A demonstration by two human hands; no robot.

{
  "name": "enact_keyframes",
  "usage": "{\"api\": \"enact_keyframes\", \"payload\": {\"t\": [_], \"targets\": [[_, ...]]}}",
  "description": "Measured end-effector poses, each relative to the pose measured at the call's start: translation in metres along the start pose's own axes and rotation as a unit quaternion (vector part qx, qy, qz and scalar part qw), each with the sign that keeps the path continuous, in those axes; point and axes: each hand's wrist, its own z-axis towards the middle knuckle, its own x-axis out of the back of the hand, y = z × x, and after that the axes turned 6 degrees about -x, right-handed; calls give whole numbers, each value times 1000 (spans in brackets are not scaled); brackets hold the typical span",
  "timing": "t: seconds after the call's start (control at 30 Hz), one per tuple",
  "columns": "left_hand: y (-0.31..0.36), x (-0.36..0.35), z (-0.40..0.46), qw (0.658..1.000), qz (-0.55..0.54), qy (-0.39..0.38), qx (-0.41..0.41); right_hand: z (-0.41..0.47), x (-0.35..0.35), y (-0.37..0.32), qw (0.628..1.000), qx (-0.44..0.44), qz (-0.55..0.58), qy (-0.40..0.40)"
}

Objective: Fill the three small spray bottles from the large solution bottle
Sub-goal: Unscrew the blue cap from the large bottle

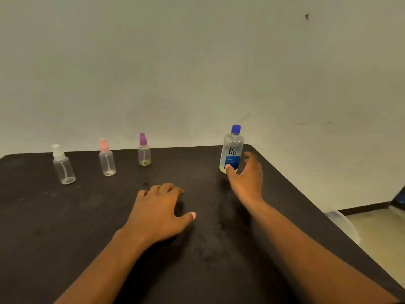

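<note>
The large solution bottle (231, 150), clear with a blue cap and blue label, stands upright near the table's far right corner. My right hand (247, 174) is open around its lower part, thumb touching the base, fingers spread behind it. My left hand (160, 213) rests palm down on the table, fingers apart, holding nothing. Three small clear spray bottles stand upright in a row along the far edge: one with a white cap (62, 165), one with a pink cap (107, 159), one with a purple cap (144, 151) holding a little yellowish liquid.
The dark table (65, 227) meets a plain pale wall at its far edge. Its right edge runs diagonally down to the lower right. Beyond it lie a pale floor, a clear plastic thing (341, 222) and a dark object (398, 199).
</note>
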Motion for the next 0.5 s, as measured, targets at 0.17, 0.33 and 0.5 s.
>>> {"api": "enact_keyframes", "payload": {"t": [0.17, 0.33, 0.5], "targets": [[-8, -15, 5, 1000, 18, -16, -8, 35, -17, 8, 999, -40, -1, -19], [-9, -18, 9, 999, 30, -8, -8, 54, -37, 16, 1000, -20, 6, -17], [-8, -23, 7, 1000, 30, 9, -5, 61, -45, 19, 1000, -24, 1, 20]]}}
